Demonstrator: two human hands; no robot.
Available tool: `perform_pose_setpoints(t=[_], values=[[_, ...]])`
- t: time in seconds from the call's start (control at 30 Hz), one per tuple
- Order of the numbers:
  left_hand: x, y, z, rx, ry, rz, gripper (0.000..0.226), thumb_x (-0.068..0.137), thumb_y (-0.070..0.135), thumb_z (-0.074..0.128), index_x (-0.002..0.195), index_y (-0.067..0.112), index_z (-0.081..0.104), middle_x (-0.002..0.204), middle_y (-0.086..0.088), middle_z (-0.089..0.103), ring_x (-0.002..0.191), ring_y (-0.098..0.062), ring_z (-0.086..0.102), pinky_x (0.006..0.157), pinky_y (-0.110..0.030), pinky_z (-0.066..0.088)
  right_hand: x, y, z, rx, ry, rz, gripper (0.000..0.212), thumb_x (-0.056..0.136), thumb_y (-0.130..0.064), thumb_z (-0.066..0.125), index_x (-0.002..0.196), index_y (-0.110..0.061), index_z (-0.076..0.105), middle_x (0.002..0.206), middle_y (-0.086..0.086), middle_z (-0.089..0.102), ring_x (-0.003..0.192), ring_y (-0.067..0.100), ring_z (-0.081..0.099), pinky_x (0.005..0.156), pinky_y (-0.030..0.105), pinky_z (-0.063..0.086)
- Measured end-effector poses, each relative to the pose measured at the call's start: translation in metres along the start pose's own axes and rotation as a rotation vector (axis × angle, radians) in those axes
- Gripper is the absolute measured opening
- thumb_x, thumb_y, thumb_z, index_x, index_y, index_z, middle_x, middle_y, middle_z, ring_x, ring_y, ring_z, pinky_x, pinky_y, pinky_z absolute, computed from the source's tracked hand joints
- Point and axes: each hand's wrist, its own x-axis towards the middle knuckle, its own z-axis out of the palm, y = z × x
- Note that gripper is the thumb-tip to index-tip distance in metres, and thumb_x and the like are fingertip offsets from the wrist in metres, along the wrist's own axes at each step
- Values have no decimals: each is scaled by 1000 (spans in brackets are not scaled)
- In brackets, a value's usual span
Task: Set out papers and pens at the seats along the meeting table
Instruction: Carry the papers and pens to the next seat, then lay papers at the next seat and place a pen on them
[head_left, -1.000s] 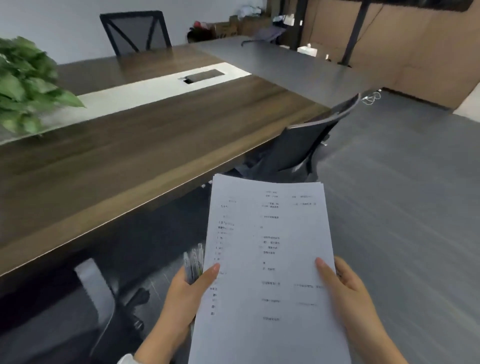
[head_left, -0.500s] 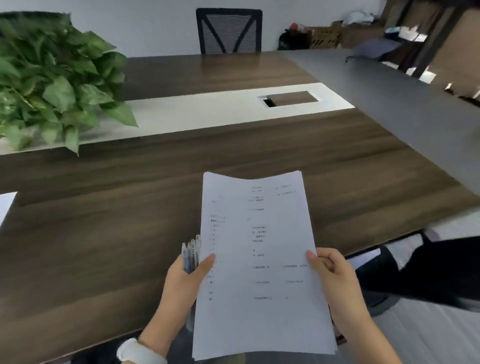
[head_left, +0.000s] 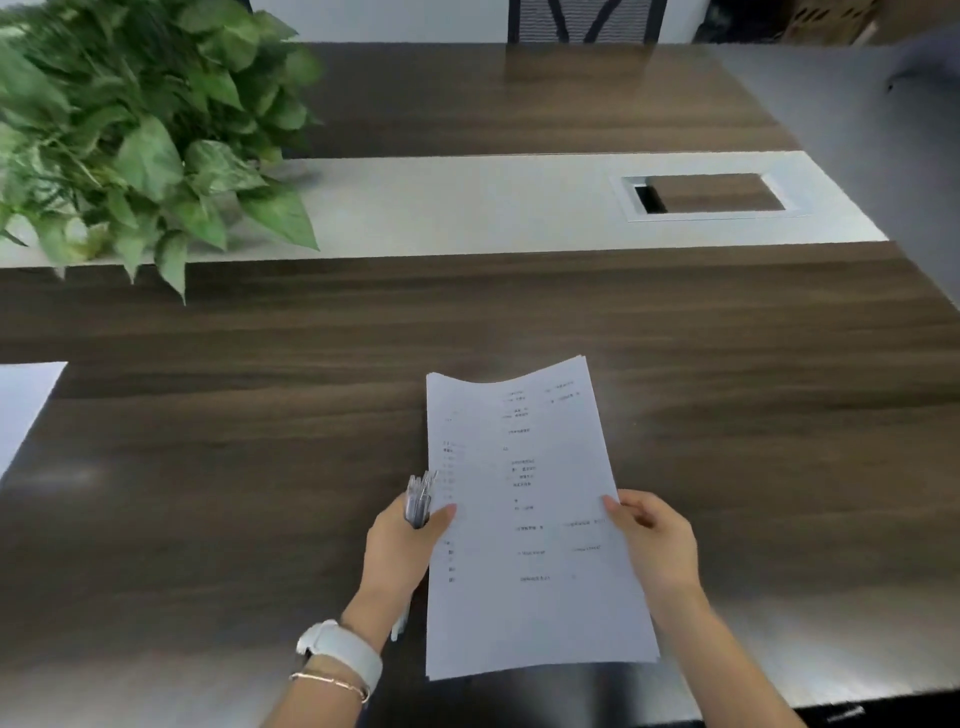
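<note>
Papers (head_left: 530, 519), a thin stack of printed sheets, are held above the near half of the bench (head_left: 727, 389), at about 6 o'clock in the head view. The left hand (head_left: 400, 551) grips the stack's left edge with the thumb on top, and the same hand holds a bundle of pens (head_left: 420, 499) upright against the palm; this keeps both supplies in one hand. The right hand (head_left: 654, 540) pinches the right edge of the stack between thumb and curled fingers, a grip that suits peeling off the top sheet. The far edge of the stack sags slightly, so the sheets are unsupported there and not yet laid down.

One sheet (head_left: 26, 405) already lies flat on the bench at 9 o'clock, well apart from the stack, probably marking a seat already served. A plant (head_left: 145, 130) stands at 10 o'clock on the pale centre strip (head_left: 467, 202), which also carries a cable hatch (head_left: 711, 195) at 1 o'clock. A chair (head_left: 582, 21) stands at the far side at 12 o'clock.

Judged from this layout, the step in hand is separating one sheet for the seat directly in front.
</note>
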Motion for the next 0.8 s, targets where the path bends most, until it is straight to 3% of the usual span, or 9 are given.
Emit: perform_pose_setpoints(t=[0.1, 0.2, 0.27, 0.37, 0.5, 0.63, 0.7, 0.8], values=[[5, -1, 10, 17, 36, -60, 9, 87, 20, 63, 96, 21, 67, 95, 1, 72, 90, -20, 69, 83, -37, 55, 19, 1, -5, -79, -2, -11, 5, 84, -18, 66, 80, -17, 70, 79, 2, 70, 83, 28, 65, 80, 40, 53], [7, 0, 19, 41, 100, -82, 7, 87, 20, 63, 87, 26, 65, 94, -2, 72, 89, -23, 68, 84, -42, 55, 32, 2, -13, -138, -7, -15, 2, 82, -19, 69, 82, -16, 68, 80, 1, 69, 84, 26, 65, 82, 41, 53], [8, 1, 24, 59, 135, -75, 7, 87, 19, 62, 85, 25, 64, 92, -1, 71, 85, -22, 67, 77, -36, 55, 38, 2, -18, -158, -12, -19, 10, 81, -20, 70, 86, -14, 65, 81, 1, 66, 83, 22, 62, 78, 36, 50], [7, 2, 31, 127, 196, -67, 9, 88, 18, 60, 91, 11, 64, 87, -6, 68, 75, -20, 59, 59, -23, 43, 44, 0, -24, -206, -21, -30, 17, 80, -23, 71, 88, -10, 63, 81, 0, 63, 81, 18, 58, 71, 27, 41], [6, -1, 36, 156, 217, -65, 15, 88, 19, 59, 86, 5, 61, 81, -13, 66, 69, -20, 52, 55, -25, 37, 50, 0, -29, -230, -32, -57, 14, 81, -26, 69, 81, -11, 67, 75, -3, 64, 73, 12, 56, 58, 19, 38], [3, -3, 35, 242, 239, 2, 24, 87, 19, 61, 67, 13, 50, 70, -1, 51, 74, -17, 43, 53, -25, 31, 56, 2, -35, -228, -36, -69, 13, 83, -25, 68, 74, -15, 67, 72, -6, 65, 69, 8, 56, 59, 20, 40], [0, 1, 37, 289, 255, 58, 5, 87, 22, 62, 86, 23, 58, 92, 3, 54, 85, -6, 43, 65, -23, 35, 61, 1, -41, -194, -29, -51, 16, 82, -26, 68, 72, -15, 67, 74, -3, 67, 72, 12, 58, 68, 27, 44], [-1, 13, 54, 465, 173, 152, 50, 85, 34, 63, 131, 23, 48, 129, 7, 46, 101, 2, 46, 83, -23, 40, 76, -4, -57, -158, 0, -31, 15, 82, -27, 68, 74, -14, 67, 75, -2, 66, 74, 15, 58, 73, 31, 44]])
